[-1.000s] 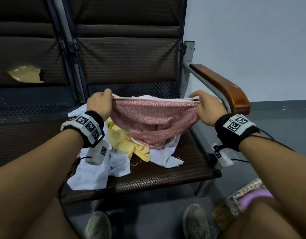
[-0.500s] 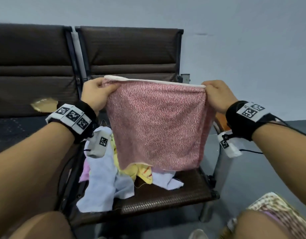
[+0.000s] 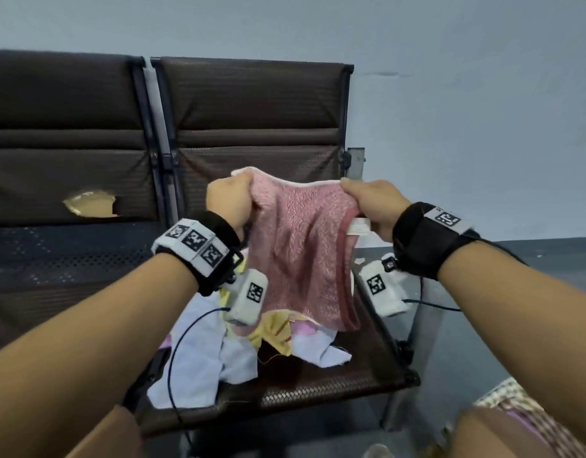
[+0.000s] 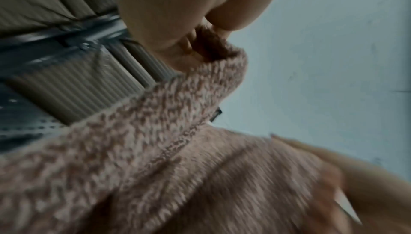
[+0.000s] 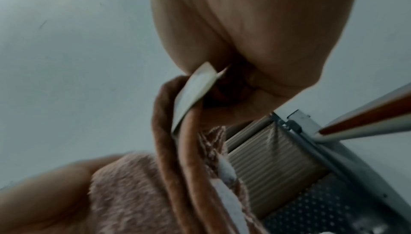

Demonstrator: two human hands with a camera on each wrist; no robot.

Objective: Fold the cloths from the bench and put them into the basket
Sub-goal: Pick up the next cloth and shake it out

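Observation:
A pink speckled cloth (image 3: 301, 252) with a white top hem hangs in the air above the bench seat (image 3: 334, 388). My left hand (image 3: 230, 200) grips its top left corner and my right hand (image 3: 372, 201) grips its top right corner, the two hands close together so the cloth sags in loose vertical folds. The left wrist view shows the cloth (image 4: 155, 150) bunched under my curled fingers (image 4: 189, 14). From the right wrist view, its hem (image 5: 193, 95) is pinched in my fist (image 5: 255, 35). Several more cloths lie heaped on the seat: pale blue (image 3: 199, 365), yellow (image 3: 275, 332) and white (image 3: 318, 352). The basket (image 3: 516, 411) peeks in at the bottom right.
The bench has two dark brown backrests (image 3: 252, 104); the left one has a torn hole (image 3: 90, 203). A metal post (image 3: 356, 161) stands at the bench's right end. My knees (image 3: 500, 438) fill the lower corners, with grey floor to the right.
My hands have come closer together and lower. The pink cloth, held wide and flat half a second ago, now hangs narrowed in folds.

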